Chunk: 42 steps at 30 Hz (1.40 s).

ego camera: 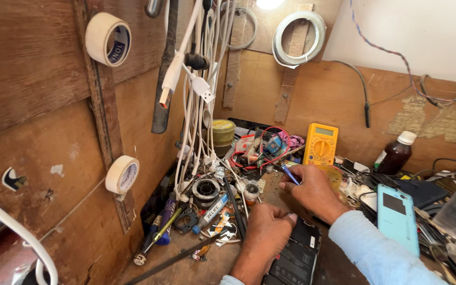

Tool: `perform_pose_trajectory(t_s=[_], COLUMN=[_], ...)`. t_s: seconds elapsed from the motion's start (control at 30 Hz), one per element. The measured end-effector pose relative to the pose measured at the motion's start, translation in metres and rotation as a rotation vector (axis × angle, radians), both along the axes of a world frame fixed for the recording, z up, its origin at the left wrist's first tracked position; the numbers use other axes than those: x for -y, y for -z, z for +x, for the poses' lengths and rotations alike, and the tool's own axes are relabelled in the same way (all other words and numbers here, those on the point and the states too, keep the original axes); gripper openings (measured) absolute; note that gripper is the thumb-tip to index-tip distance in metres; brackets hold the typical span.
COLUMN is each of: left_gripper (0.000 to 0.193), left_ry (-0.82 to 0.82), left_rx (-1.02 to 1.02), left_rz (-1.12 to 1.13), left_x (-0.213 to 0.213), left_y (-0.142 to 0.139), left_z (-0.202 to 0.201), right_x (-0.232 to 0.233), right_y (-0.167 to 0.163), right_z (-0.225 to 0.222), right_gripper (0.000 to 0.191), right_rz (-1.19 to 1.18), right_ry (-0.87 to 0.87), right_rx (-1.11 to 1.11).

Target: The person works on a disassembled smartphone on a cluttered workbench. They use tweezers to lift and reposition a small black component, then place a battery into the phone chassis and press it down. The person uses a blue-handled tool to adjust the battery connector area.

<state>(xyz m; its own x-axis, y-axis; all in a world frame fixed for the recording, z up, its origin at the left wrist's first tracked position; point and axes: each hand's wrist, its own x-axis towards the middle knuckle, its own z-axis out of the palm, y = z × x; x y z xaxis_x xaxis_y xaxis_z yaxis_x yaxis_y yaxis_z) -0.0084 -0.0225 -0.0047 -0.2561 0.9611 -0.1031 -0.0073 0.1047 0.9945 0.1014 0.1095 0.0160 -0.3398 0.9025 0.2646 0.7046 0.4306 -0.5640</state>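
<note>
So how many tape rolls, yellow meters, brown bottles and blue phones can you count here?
Tape rolls: 2, upper tape roll and lower tape roll
Yellow meter: 1
Brown bottle: 1
Light blue phone: 1
Total: 5

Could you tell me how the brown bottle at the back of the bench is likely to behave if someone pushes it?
The brown bottle stands upright, tall and narrow, so it probably tips easily. It looks like glass, so likely breakable. Being round, it may roll among the cables beside it.
</note>
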Motion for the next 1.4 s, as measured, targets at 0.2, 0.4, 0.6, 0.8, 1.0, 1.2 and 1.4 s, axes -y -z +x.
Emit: perform_pose_trajectory(t_s=[0.2, 0.4, 0.6, 0.8, 1.0, 1.2, 1.4], left_gripper=[0.023, 0.021, 0.021, 0.023, 0.023, 0.020, 0.021], left_ry=[-0.004, -0.017, 0.006, -0.005, 0.014, 0.075, 0.134], left_rx=[-0.039, -0.079, -0.052, -0.067, 0.032, 0.111, 0.163], left_rz=[-0.059, -0.013, -0.026, 0.036, 0.037, 0.059, 0.045], left_x=[0.002, 0.001, -0.003, -0.007, -0.014, -0.017, -0.014], left_y=[-0.005, -0.003, 0.002, 0.009, 0.019, 0.025, 0.021], left_z=[0.001, 0.001, 0.000, -0.001, 0.000, -0.004, -0.009], right_x=[-0.019, -0.024, -0.028, -0.007, 0.070, 0.107, 0.103], right_y=[0.017, 0.021, 0.019, -0.005, -0.020, 0.007, -0.005], right_z=[-0.004, -0.011, -0.017, 0.006, 0.094, 0.114, 0.125], right_gripper=[0.022, 0.027, 0.031, 0.031, 0.037, 0.039, 0.032], right_rz=[-0.047, -0.012, 0.016, 0.023, -0.124, -0.179, -0.232], right_ry=[-0.019, 0.027, 0.014, 0.112, 0.147, 0.230, 0.239], right_rx=[0.053, 0.118, 0.273, 0.237, 0.111, 0.240, 0.110])
